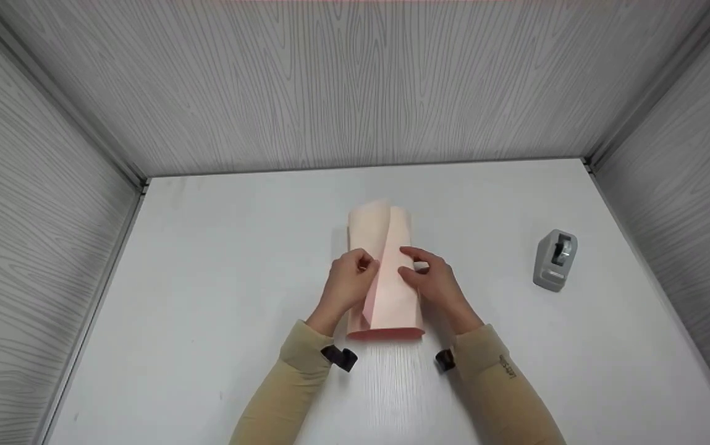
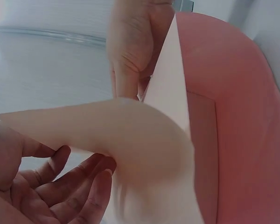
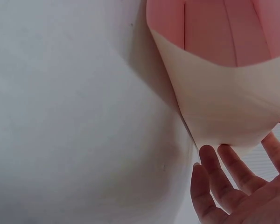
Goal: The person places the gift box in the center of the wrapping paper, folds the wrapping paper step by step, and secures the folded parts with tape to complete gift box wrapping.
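A sheet of paper point(image 1: 396, 303), pale outside and deeper pink inside, lies rolled into a flattened tube in the middle of the table. Its near end gapes open, and the pink inner wall point(image 2: 242, 102) shows in the left wrist view. Two edges overlap loosely along the top. My left hand point(image 1: 350, 278) pinches the lifted edge on the left; its fingers point(image 2: 99, 191) curl at that edge. On the tube's right side rests my right hand point(image 1: 438, 281), its fingers point(image 3: 238, 172) fairly straight against the paper.
A grey tape dispenser point(image 1: 553, 262) with a roll in it stands on the right of the white table point(image 1: 206, 278). Grey wood-patterned panels point(image 1: 355, 86) close off the back and both sides. Black straps point(image 1: 339, 357) hang at the wrists.
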### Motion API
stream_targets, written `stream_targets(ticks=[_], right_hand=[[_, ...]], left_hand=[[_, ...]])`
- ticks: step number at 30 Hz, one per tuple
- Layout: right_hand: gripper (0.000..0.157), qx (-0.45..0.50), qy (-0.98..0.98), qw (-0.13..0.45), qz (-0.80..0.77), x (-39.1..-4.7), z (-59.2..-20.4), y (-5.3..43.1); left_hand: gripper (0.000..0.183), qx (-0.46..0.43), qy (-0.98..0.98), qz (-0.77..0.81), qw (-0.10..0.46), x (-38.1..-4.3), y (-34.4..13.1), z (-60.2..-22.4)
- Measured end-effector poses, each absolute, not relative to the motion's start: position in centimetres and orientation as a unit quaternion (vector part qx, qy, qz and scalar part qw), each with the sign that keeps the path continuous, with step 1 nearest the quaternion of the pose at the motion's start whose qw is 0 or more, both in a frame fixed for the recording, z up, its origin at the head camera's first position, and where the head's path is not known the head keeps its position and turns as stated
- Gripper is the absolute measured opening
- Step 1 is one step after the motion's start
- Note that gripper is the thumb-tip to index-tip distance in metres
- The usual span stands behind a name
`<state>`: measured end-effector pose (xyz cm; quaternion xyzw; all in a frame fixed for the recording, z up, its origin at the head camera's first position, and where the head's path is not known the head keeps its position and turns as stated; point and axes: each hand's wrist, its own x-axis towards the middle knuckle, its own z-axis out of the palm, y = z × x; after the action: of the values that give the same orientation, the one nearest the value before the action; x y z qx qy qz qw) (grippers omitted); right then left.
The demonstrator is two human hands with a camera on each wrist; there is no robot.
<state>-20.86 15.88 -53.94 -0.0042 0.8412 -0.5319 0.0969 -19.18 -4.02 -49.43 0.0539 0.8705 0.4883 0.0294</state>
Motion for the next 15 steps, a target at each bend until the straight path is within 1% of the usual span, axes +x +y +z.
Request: stream_targets(ticks=[11,15], right_hand=[[0.046,-0.005,0.846,0.095,-0.525,-20.9,-54.2,15.9],[0.046,-0.012,0.858,0.082,-0.507,-20.9,-54.3,15.8]], left_hand=[[0.014,0.046,0.883,0.468,0.019,-19.1,-3.3,-50.4],[0.014,0.054,0.890,0.452,0.013,-18.9,-3.2,-50.6]])
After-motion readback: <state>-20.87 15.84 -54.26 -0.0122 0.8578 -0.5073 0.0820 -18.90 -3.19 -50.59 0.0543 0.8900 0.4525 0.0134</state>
